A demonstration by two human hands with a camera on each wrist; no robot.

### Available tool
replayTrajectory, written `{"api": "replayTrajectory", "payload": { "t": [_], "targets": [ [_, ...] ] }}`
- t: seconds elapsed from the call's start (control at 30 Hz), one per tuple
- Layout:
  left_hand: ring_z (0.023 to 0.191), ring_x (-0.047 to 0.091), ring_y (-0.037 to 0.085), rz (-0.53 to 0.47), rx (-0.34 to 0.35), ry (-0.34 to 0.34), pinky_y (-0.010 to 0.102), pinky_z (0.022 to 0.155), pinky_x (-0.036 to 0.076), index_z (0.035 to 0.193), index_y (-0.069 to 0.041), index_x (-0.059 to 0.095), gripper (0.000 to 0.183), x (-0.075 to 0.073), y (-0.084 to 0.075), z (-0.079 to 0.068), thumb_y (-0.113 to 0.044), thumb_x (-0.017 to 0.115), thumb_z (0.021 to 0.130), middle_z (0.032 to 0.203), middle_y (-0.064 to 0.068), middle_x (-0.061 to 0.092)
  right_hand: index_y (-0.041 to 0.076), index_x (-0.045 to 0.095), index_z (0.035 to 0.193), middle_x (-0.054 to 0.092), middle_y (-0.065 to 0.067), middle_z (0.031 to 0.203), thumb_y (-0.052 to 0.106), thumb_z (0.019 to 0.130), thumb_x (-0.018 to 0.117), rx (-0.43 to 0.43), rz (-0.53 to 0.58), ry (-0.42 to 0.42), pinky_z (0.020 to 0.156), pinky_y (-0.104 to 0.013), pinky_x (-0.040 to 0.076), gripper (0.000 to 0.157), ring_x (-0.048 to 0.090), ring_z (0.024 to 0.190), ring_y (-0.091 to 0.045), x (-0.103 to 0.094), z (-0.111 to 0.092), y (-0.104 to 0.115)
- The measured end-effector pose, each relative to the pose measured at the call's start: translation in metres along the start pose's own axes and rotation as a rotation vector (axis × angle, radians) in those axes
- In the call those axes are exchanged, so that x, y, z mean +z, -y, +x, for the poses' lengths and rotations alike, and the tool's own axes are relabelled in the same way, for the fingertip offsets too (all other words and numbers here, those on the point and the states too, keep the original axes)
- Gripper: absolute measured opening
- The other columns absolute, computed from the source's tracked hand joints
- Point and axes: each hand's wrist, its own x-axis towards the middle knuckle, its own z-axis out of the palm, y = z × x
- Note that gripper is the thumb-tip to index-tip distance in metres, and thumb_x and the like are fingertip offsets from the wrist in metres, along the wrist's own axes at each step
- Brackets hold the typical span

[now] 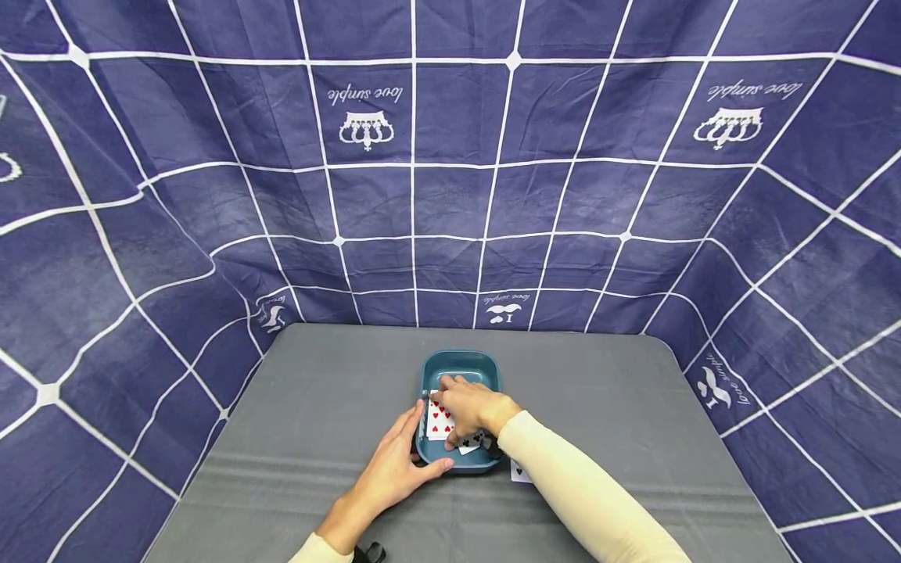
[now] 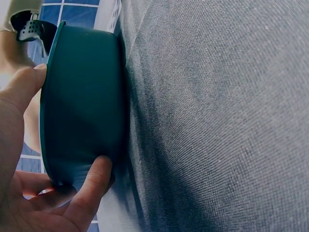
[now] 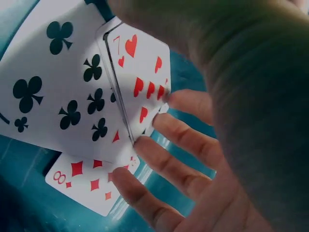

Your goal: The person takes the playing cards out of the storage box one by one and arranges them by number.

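Note:
A teal plastic tray (image 1: 459,471) stands on the table with playing cards inside it. My left hand (image 1: 397,463) holds its near left corner, thumb at the rim and fingers against the outer wall (image 2: 87,92). Inside the tray my right hand (image 1: 473,407) arches over the cards, thumb and fingers around a seven of hearts (image 3: 140,82) that tops a small stack. Its fingertips (image 3: 145,145) touch the card edges. A clubs card (image 3: 43,111) lies alongside, overlapping an eight of diamonds (image 3: 82,186). The right thumb's tip is hidden in the right wrist view.
Another card (image 1: 519,471) lies on the table outside the tray, partly covered by the right sleeve (image 1: 570,477). Grey cloth (image 1: 338,375) covers the table. Blue gridded fabric (image 1: 450,195) hangs behind and at both sides.

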Motion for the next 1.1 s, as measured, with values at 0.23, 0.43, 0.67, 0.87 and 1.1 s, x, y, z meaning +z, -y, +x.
{"api": "replayTrajectory", "payload": {
  "t": [0.23, 0.43, 0.67, 0.87, 1.1],
  "targets": [
    [0.13, 0.074, 0.033, -0.018, -0.001, 0.0, 0.021, 0.088, 0.068, 0.18, 0.004, 0.035, 0.125, 0.0, 0.0, 0.0, -0.054, 0.101, 0.091, 0.181, 0.024, 0.047, 0.021, 0.071, 0.157, 0.065, 0.0, 0.148, 0.049, 0.078, 0.111, -0.008, -0.036, -0.029, 0.103, -0.039, 0.067, 0.093, 0.063, 0.127, -0.019, 0.004, 0.004, 0.001],
    [0.137, 0.072, 0.035, -0.027, -0.006, 0.002, 0.022, 0.089, 0.069, 0.18, 0.003, 0.035, 0.124, 0.0, -0.002, 0.001, -0.054, 0.1, 0.091, 0.181, 0.024, 0.047, 0.021, 0.07, 0.155, 0.065, -0.002, 0.142, 0.045, 0.078, 0.112, -0.009, -0.007, -0.027, 0.104, -0.042, 0.068, 0.092, 0.064, 0.126, -0.02, 0.001, 0.005, 0.001],
    [0.146, 0.067, 0.038, -0.017, -0.008, 0.006, 0.025, 0.092, 0.071, 0.18, 0.003, 0.035, 0.124, -0.001, -0.003, -0.001, -0.054, 0.1, 0.092, 0.181, 0.023, 0.048, 0.022, 0.063, 0.157, 0.065, -0.004, 0.147, 0.041, 0.079, 0.112, 0.001, 0.072, -0.01, 0.113, -0.048, 0.067, 0.094, 0.064, 0.135, -0.022, 0.0, 0.005, 0.0],
    [0.142, 0.069, 0.035, 0.003, 0.0, 0.0, 0.025, 0.092, 0.07, 0.18, 0.003, 0.036, 0.123, 0.0, -0.002, 0.0, -0.055, 0.1, 0.092, 0.179, 0.023, 0.049, 0.022, 0.063, 0.156, 0.067, -0.002, 0.145, 0.039, 0.08, 0.111, -0.016, 0.093, -0.035, 0.114, -0.044, 0.065, 0.091, 0.068, 0.133, -0.023, -0.005, 0.005, -0.003],
    [0.136, 0.071, 0.033, 0.004, 0.001, -0.005, 0.024, 0.09, 0.07, 0.179, 0.004, 0.038, 0.122, -0.001, -0.002, 0.0, -0.054, 0.1, 0.091, 0.177, 0.024, 0.051, 0.022, 0.066, 0.159, 0.067, -0.002, 0.147, 0.034, 0.082, 0.111, -0.063, 0.121, -0.076, 0.109, -0.042, 0.066, 0.09, 0.071, 0.128, -0.022, -0.017, -0.001, -0.007]
  ]
}}
